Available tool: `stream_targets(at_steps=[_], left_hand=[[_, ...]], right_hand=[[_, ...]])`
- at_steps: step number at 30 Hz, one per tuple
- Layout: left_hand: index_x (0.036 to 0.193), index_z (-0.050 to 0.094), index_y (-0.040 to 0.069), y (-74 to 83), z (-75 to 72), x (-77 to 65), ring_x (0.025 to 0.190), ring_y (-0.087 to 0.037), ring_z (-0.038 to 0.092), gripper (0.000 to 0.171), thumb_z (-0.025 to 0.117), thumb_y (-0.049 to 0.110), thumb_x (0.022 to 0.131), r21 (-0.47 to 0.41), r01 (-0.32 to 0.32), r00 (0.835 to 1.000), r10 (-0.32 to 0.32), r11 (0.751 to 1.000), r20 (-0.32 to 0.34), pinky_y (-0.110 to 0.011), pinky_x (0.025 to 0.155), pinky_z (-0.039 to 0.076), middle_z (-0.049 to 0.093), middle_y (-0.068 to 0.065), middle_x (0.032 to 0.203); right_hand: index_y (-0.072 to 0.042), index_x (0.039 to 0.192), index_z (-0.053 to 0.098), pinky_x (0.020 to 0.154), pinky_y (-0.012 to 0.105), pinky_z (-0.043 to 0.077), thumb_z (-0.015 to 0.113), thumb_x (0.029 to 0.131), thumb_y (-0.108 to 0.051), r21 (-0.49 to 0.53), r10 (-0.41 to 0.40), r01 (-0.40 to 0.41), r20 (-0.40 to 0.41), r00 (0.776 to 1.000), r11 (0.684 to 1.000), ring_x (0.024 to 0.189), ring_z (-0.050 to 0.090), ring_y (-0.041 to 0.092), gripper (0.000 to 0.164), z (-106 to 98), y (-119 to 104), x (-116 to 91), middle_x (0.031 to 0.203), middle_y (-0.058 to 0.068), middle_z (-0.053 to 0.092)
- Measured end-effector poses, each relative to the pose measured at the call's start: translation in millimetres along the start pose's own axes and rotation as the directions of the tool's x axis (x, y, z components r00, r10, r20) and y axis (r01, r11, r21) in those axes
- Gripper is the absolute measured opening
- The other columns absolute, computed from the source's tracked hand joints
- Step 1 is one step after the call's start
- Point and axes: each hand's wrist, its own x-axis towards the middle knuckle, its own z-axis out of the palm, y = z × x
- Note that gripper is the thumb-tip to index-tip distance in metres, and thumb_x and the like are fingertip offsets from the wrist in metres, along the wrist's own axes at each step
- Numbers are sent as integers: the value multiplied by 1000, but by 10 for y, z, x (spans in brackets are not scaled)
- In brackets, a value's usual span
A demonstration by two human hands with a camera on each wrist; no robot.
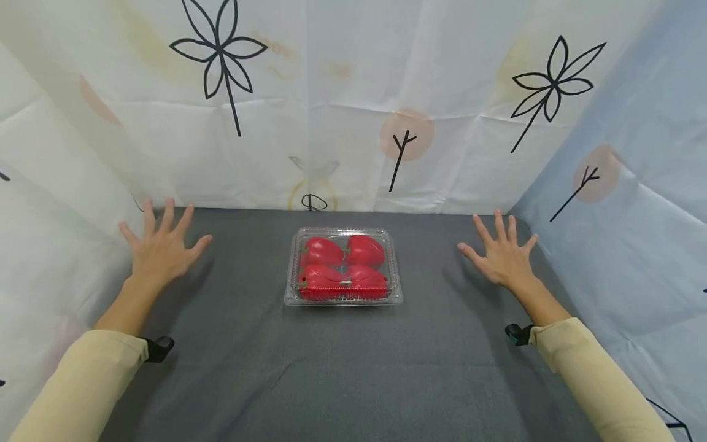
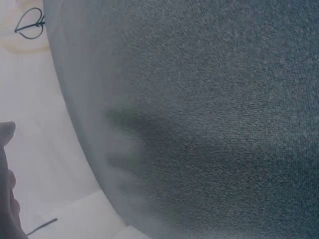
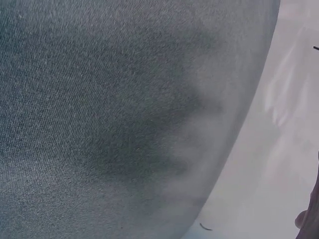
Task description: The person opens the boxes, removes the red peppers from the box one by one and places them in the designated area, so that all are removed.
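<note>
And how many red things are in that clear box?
4: far-left red thing, far-right one, near-left one, near-right one, all inside the clear box. More could be hidden beneath.

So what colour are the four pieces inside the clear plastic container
The four pieces are red, best seen in the head view.

Only cut-off slivers of 2 hands (image 2: 7, 204) (image 3: 311, 216) at the wrist views' edges, shadows (image 2: 132, 124) blurry on the grey cloth (image 2: 234, 69).
</note>
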Motion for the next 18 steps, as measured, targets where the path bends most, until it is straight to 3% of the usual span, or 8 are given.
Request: stream_targets(at_steps=[8,18], left_hand=[[161,8,20,148,-75,-44,145,-37,-28,80,34,64,100,9,-40,999,40,999,-8,-80,99,-15,-5,-18,165],[159,21,20,351,-122,-126,149,-38,-19,76,44,60,99,32,-142,984,144,989,-101,-79,101,-11,8,-18,165]], right_hand=[[-28,161,6,97,83,-11,39,97,-68,13,-68,69,-50,996,998,148,-8,48,83,-25,-180,-56,165,15,-14],[-25,161,14,101,81,-7,45,96,-66,22,-169,171,-84,982,985,149,0,47,83,-52,-492,-124,166,16,-7]])
